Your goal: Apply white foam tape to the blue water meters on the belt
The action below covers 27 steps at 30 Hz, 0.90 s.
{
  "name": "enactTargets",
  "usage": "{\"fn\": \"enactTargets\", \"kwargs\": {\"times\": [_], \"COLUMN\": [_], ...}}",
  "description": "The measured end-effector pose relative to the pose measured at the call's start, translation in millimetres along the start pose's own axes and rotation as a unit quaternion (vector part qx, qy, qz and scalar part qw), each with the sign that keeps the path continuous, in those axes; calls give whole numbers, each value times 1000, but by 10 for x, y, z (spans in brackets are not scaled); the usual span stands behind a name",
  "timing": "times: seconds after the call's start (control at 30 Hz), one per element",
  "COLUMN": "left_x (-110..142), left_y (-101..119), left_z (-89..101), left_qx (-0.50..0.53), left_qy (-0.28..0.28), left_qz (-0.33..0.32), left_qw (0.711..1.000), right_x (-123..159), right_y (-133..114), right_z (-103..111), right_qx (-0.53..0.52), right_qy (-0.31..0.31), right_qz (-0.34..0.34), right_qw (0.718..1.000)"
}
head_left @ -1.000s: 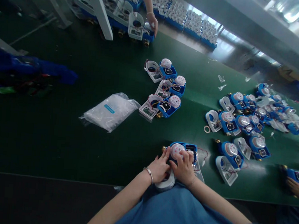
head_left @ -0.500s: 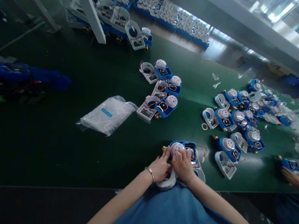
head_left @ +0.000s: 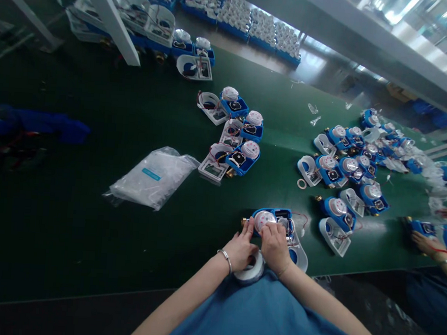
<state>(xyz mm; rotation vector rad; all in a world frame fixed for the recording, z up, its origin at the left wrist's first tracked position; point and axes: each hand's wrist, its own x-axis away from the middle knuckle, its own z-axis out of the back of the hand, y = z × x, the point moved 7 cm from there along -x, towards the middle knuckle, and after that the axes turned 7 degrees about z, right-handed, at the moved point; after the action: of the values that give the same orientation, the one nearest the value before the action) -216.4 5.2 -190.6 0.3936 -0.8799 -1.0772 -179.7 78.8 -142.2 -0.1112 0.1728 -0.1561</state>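
Note:
A blue water meter (head_left: 280,214) with a round white dial lies at the table's near edge in front of me. Against its left side, by the brass fitting, press the outstretched fingertips of my left hand (head_left: 241,249), steadying it. My right hand (head_left: 275,246) has its fingers bent together at the lower edge of the dial; what they pinch is hidden. Below both hands sits a roll of white tape (head_left: 255,274), close to my clothing and the left palm. A white cover (head_left: 300,259), partly behind my right hand, lies beside the meter with thin wires nearby.
Several blue meters (head_left: 242,158) with white covers stand mid-table, and more meters (head_left: 337,208) cluster at right. A clear plastic bag (head_left: 154,177) lies to the left. A metal post (head_left: 109,19) rises at the far edge. A co-worker's hand (head_left: 427,244) works at far right.
The view has shifted slightly. My hands remain at the meter with only small finger movement. At the far side, a white cover has turned and lies flatter. More of the co-worker's hands shows.

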Motion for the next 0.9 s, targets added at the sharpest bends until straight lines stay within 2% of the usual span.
{"fn": "enactTargets", "kwargs": {"times": [0.17, 0.37, 0.43, 0.6, 0.73, 0.9], "left_x": [10, -23, -37, -56, -71, -97], "left_y": [-15, -7, -3, 0, -17, -31], "left_z": [15, -75, -92, -81, -52, -13], "left_qx": [-9, -28, -32, -54, -66, -66], "left_qy": [-22, -44, -46, -47, -53, -69], "left_qz": [11, 6, 4, -6, -3, 10], "left_qw": [1000, 999, 998, 997, 996, 995], "right_x": [46, 242, 220, 14, -33, 34], "right_y": [110, 406, 398, 200, 272, 486], "right_z": [-7, -101, -73, 33, 77, 51], "right_qx": [-85, -180, -182, -99, -99, -190], "right_qy": [35, 87, 92, 38, 66, 143], "right_qz": [-60, -199, -193, -96, -149, -248], "right_qw": [994, 959, 960, 990, 982, 939]}}
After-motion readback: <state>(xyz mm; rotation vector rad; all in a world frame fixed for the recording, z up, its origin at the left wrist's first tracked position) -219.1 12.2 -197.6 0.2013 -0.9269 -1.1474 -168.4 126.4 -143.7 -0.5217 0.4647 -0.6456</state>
